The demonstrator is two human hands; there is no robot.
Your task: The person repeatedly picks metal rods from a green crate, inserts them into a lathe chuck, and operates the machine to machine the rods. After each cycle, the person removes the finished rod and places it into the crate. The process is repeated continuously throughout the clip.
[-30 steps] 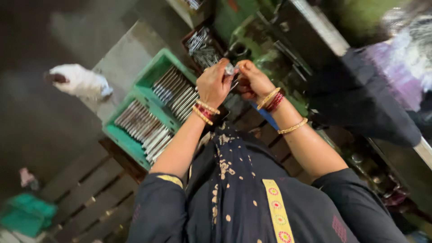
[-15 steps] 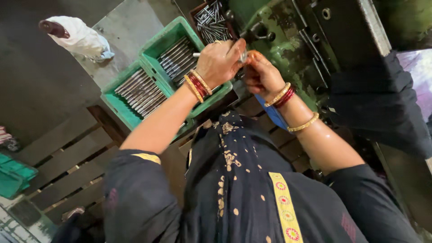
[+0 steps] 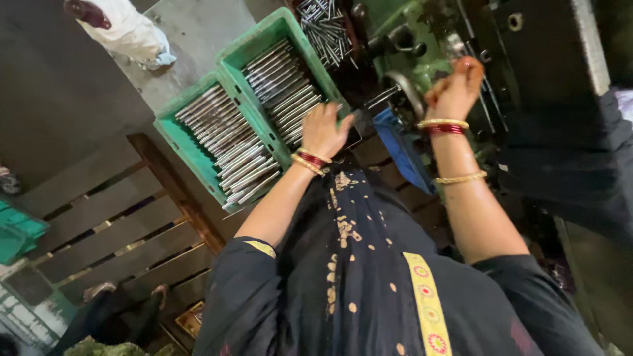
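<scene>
Two green crates (image 3: 198, 142) (full of metal rods (image 3: 264, 99)) sit beside the machine (image 3: 422, 46).

green crates (image 3: 198, 142) packed with rods (left), machine (image 3: 422, 39) blocking ahead

Bright, smooth metal rods (image 3: 273, 89) are stacked in matt green plastic crates (image 3: 173, 132) beside a rough wooden pallet (image 3: 112, 224). Chipped green paint is seen on the metal machine (image 3: 412, 33). Glossy bangles (image 3: 443, 125) are worn above dark, gold-printed cloth (image 3: 349, 264).
</scene>
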